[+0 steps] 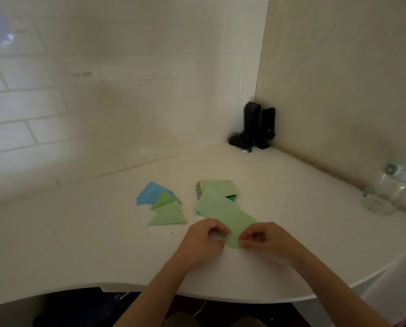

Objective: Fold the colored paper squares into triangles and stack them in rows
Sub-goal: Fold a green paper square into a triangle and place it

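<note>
A light green paper square (238, 224) lies on the white desk (91, 237) in front of me. My left hand (204, 239) and my right hand (265, 239) both pinch its near corner between fingers and thumb. Behind it, a second green sheet (215, 204) leans on a stack of unfolded colored squares (220, 188). To the left lie folded triangles: blue ones (151, 192) at the back and green ones (167, 214) overlapping in a row toward me.
Two black speakers (259, 123) with cables stand in the far corner of the desk. A clear glass dish (376, 204) and a white round object (405, 172) sit at the right, by the wall. The desk's curved front edge runs just below my wrists.
</note>
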